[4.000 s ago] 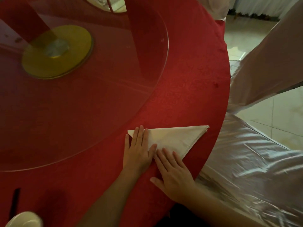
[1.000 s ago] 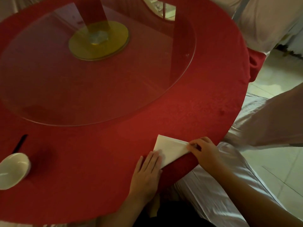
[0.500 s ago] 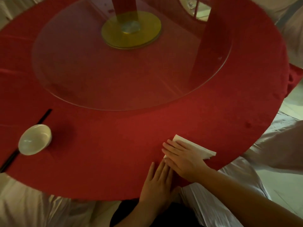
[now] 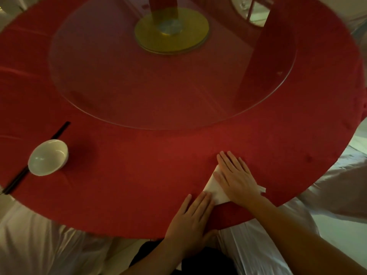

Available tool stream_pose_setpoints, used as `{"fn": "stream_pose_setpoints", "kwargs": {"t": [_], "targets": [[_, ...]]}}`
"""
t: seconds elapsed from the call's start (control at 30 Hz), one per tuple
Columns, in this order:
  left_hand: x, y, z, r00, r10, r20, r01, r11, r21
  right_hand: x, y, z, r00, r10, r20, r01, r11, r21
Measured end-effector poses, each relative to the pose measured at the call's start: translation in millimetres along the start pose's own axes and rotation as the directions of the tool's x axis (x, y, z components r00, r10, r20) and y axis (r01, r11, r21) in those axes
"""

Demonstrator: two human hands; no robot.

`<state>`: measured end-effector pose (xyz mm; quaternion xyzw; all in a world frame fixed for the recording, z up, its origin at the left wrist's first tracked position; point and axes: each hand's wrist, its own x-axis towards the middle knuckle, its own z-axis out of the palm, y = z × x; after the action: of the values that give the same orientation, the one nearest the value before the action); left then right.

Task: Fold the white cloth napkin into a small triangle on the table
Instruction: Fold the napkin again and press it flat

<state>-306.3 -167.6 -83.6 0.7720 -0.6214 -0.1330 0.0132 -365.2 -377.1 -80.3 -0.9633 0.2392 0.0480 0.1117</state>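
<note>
Napkin [image 4: 215, 188] mostly under right hand [image 4: 237, 178]

The right hand [image 4: 237, 178] lies flat, palm down, fingers together and stretched toward 11 o'clock, thumb spread out to the 9 o'clock side. Its bare forearm runs back toward 5 o'clock and out of the lower right corner. The left hand [image 4: 190, 221] also lies flat, palm down, at 7 o'clock from the right one, fingers pointing toward 1 o'clock, fingertips close to the right thumb. Neither hand closes a grip.
</note>
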Motion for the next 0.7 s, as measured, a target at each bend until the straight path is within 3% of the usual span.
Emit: {"fn": "stream_pose_setpoints", "kwargs": {"t": [0.1,0.17,0.3,0.37,0.47,0.53,0.6,0.7], "targets": [[-1.7,-4.0,-2.9,0.999,0.036,-0.015,-0.035,0.999,0.025,3.5,6.1,-5.9,0.998,0.005,0.059,-0.012,0.993,0.119],[-7.3,-7.1,-6.6,0.999,0.009,-0.046,-0.008,1.000,0.028,6.7,10.6,-18.5,0.988,-0.093,0.122,0.075,0.987,0.144],[-17.5,-11.3,-18.4,0.961,-0.228,-0.155,0.211,0.971,-0.115,21.3,5.5,-47.2,0.882,-0.324,0.343,0.363,0.930,-0.057],[-24.1,-13.9,-27.3,0.926,-0.356,-0.125,0.330,0.924,-0.193,30.3,-2.6,-57.5,0.834,-0.377,0.404,0.474,0.863,-0.173],[-35.6,-23.2,-31.1,0.890,-0.444,-0.103,0.399,0.868,-0.296,42.3,-15.9,-71.1,0.779,-0.410,0.475,0.573,0.772,-0.275],[-42.5,-30.1,-26.9,0.872,-0.484,-0.073,0.411,0.804,-0.430,49.0,-25.7,-79.8,0.741,-0.385,0.550,0.599,0.750,-0.282],[-47.7,-35.6,-26.7,0.821,-0.565,-0.082,0.421,0.696,-0.582,56.2,-35.9,-88.4,0.703,-0.323,0.634,0.509,0.851,-0.131],[-49.2,-48.9,-40.7,0.709,-0.704,0.045,0.390,0.337,-0.857,66.9,-56.5,-100.5,0.636,-0.318,0.703,0.335,0.935,0.120]]}}
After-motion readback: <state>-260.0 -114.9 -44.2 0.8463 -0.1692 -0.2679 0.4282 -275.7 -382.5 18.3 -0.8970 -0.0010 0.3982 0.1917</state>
